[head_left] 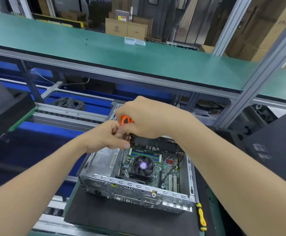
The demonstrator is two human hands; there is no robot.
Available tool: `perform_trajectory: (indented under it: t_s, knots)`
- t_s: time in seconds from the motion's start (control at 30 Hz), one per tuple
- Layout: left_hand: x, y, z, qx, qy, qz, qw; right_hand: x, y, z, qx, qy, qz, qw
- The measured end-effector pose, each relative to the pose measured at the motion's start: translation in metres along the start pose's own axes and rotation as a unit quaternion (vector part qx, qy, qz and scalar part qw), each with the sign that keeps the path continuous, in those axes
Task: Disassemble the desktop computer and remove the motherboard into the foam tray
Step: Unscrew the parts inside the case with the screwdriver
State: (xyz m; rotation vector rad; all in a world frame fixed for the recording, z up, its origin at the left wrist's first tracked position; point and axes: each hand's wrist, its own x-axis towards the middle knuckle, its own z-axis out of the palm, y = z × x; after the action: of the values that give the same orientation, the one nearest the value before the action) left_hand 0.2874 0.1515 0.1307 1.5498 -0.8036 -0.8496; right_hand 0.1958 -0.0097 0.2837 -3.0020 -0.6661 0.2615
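An open silver desktop case (130,189) lies on a black mat (104,217) in front of me. Inside it sits the green motherboard (166,169) with a black CPU fan (143,166) and a grey power supply (103,162) to its left. Above the case's far end, my right hand (149,116) grips an orange-and-black screwdriver (126,120) by its handle. My left hand (107,136) pinches the screwdriver lower down, just below the right hand. The tool's tip is hidden behind my fingers.
A yellow-and-black screwdriver (201,217) lies on the mat at the case's right corner. Black panels (273,147) stand to the right, a black tray (4,109) at the left. A green shelf (104,53) runs overhead with small clear boxes (134,41). Coiled cable (69,103) lies behind.
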Motion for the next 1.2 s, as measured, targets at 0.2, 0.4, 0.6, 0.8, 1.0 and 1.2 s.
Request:
perform_trajectory:
  t_s: [0.2, 0.4, 0.6, 0.8, 1.0, 1.2]
  knots:
    - [-0.002, 0.004, 0.004, 0.045, 0.007, -0.005, 0.999, -0.001, 0.006, -0.006, -0.010, -0.016, -0.030, 0.999]
    - [-0.005, 0.015, 0.011, 0.053, 0.026, 0.020, 0.998, -0.002, 0.003, -0.012, -0.014, -0.039, -0.066, 0.997]
    - [-0.010, 0.026, 0.007, 0.014, -0.012, 0.027, 0.999, -0.005, 0.002, -0.006, -0.003, -0.051, -0.058, 0.997]
    - [-0.008, 0.034, 0.006, 0.056, -0.041, 0.006, 0.998, 0.011, -0.017, 0.004, -0.035, 0.035, 0.143, 0.989]
    - [-0.006, 0.025, 0.010, 0.039, -0.031, 0.014, 0.999, 0.019, -0.020, 0.006, 0.003, -0.006, 0.120, 0.993]
    - [0.003, 0.012, 0.017, 0.025, 0.026, 0.024, 0.999, 0.013, -0.008, 0.001, -0.008, -0.036, 0.010, 0.999]
